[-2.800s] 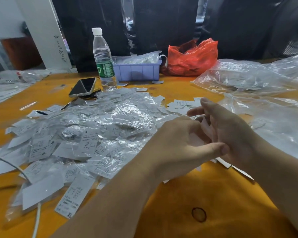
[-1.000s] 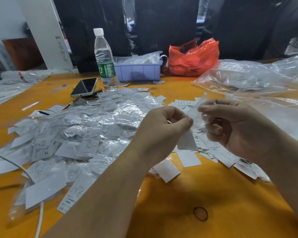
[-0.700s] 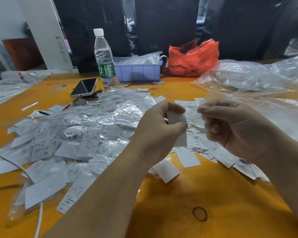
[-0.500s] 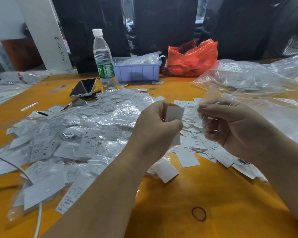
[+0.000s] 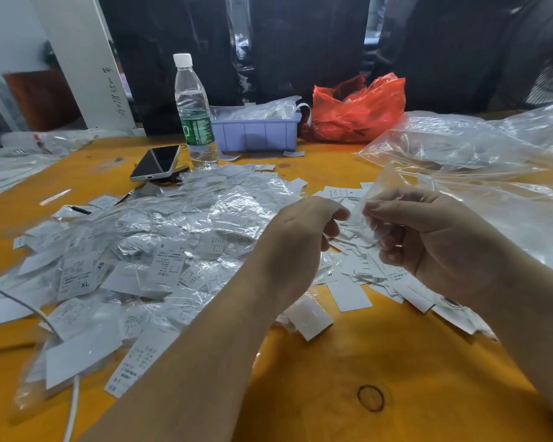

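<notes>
Judging from how things lie on the orange table (image 5: 332, 393), the packing is well advanced but not finished. A big heap of bagged labels (image 5: 173, 244) covers the left side, while a smaller spread of loose labels (image 5: 351, 291) lies under and in front of the right hand (image 5: 428, 244). One small clear bag (image 5: 369, 218) is in work now, held in the air above the loose labels, between both hands. The right hand grips it with curled fingers, the thumb lying along the top. The left hand (image 5: 300, 237) has its fingers curled too, and its thumb and forefinger pinch the left edge of the bag. Whether a label is already inside I cannot tell, because the film is shiny and blurred. The bag's long axis stands almost upright, with the upper end leaning a little to the right and away from the person; which end is the open one is not clear.
</notes>
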The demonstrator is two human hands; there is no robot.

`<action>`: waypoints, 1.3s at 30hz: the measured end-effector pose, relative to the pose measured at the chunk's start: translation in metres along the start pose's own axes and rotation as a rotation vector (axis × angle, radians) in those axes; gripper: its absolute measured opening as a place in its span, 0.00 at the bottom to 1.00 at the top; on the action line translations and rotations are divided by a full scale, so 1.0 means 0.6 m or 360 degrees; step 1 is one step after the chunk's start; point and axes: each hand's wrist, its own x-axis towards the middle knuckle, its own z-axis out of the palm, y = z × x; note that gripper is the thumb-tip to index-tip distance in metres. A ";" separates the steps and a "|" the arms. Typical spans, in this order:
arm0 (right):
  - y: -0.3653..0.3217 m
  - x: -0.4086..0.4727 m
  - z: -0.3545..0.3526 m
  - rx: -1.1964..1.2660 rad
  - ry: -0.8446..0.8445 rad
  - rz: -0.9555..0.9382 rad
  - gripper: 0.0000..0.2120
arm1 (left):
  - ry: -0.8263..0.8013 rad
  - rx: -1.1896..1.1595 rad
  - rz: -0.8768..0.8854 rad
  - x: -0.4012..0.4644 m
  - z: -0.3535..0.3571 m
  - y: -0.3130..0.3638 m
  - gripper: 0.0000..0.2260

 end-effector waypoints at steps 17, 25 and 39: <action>0.002 0.006 -0.007 0.0033 0.0230 -0.0054 0.07 | 0.0021 -0.0117 0.0090 -0.012 -0.004 -0.006 0.06; 0.003 0.006 -0.005 0.0028 0.0216 -0.0070 0.07 | -0.0088 -0.0121 0.0000 -0.014 -0.003 -0.006 0.08; 0.004 0.006 -0.005 -0.0023 0.0237 -0.0076 0.10 | 0.0027 -0.0384 -0.0142 -0.006 -0.012 -0.007 0.13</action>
